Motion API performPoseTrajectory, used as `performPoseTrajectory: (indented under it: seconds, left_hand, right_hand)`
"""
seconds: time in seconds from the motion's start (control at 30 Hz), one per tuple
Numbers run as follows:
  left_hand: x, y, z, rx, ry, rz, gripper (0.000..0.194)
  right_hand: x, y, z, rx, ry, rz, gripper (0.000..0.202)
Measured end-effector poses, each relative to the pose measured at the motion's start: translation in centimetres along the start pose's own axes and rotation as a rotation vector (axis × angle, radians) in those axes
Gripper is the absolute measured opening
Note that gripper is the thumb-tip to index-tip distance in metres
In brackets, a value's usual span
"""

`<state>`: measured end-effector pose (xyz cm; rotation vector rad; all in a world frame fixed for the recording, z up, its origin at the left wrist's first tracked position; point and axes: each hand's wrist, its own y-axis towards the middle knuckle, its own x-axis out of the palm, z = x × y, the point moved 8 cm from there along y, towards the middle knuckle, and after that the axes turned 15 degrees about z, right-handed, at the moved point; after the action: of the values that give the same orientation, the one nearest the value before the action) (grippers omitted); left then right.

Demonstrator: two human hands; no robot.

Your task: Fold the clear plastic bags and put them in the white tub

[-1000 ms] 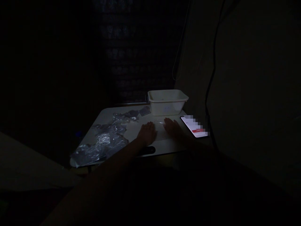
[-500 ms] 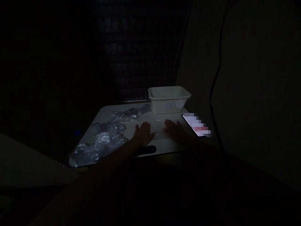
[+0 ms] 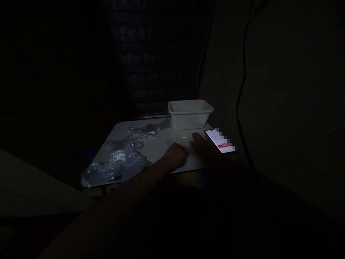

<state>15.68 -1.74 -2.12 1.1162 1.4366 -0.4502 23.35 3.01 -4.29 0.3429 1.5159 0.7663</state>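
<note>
My left hand (image 3: 176, 157) is closed, its fingers curled at the near side of a clear plastic bag (image 3: 183, 137) that lies on the white tabletop (image 3: 156, 147). The bag's near part looks lifted and blurred beside the fist. On the right, my right hand (image 3: 201, 144) rests with fingers stretched out over the bag's right side. Dim light hides the bag's exact edges. Left of my left forearm spreads a pile of crumpled clear plastic bags (image 3: 118, 156).
A white plastic tub (image 3: 190, 120) stands at the back right of the table. A lit phone (image 3: 219, 142) lies at the right edge. A dark cable (image 3: 241, 93) hangs along the right wall, and the surroundings are very dark.
My left hand has gone from flat and spread to closed and moved right, nearer my right hand. A dark elongated object by its wrist is now hidden. The view shifted slightly.
</note>
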Motion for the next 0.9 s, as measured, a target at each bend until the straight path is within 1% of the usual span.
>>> performPoseTrajectory:
  seconds: [0.07,0.17,0.3,0.4,0.47,0.53,0.6,0.63,0.7,0.73,0.8,0.87,0.9]
  left_hand:
    - [0.3,0.4,0.7,-0.003,0.014,-0.002,0.019]
    - [0.6,0.7,0.6,-0.054,0.013,-0.014,0.021]
    - [0.6,0.9,0.6,-0.060,-0.006,-0.037,0.020]
    - [0.6,1.0,1.0,-0.043,-0.008,-0.040,0.020]
    - [0.7,1.0,1.1,-0.040,-0.020,-0.026,0.020]
    - [0.6,1.1,0.7,-0.079,-0.053,-0.007,0.020]
    - [0.4,0.9,-0.5,-0.188,-0.144,0.008,0.019]
    - [0.2,0.8,-1.4,-0.261,-0.234,0.022,0.019]
    - [-0.4,0.4,-3.6,-0.438,-0.506,0.087,0.016]
    - [-0.7,0.0,-4.8,-0.538,-0.674,0.145,0.013]
    - [-1.3,-0.9,-7.5,-0.778,-0.999,0.299,0.011]
    - [-1.3,-2.1,-9.5,-1.003,-1.276,0.439,0.012]
    - [-1.1,-2.6,-10.1,-1.088,-1.390,0.486,0.012]
  right_hand:
    - [-0.1,0.2,-0.4,0.007,-0.009,0.018,0.041]
    - [0.1,0.4,-0.8,-0.010,-0.002,0.059,0.042]
    - [0.4,0.4,-0.3,-0.010,-0.009,0.084,0.042]
    - [0.4,0.1,0.0,-0.005,-0.002,0.072,0.041]
    - [0.3,0.1,0.2,0.018,0.041,0.052,0.040]
    - [0.2,0.3,0.5,0.080,0.161,0.033,0.039]
    - [0.3,0.7,1.5,0.243,0.389,0.019,0.036]
    - [0.5,1.0,2.2,0.344,0.510,0.013,0.035]
    - [1.0,1.4,3.7,0.515,0.715,-0.013,0.035]
    - [1.2,1.6,4.3,0.563,0.773,-0.023,0.039]
    - [1.6,1.8,4.8,0.598,0.897,-0.089,0.049]
    - [2.1,1.5,4.1,0.639,1.131,-0.224,0.058]
    - [2.2,1.2,3.2,0.656,1.268,-0.309,0.061]
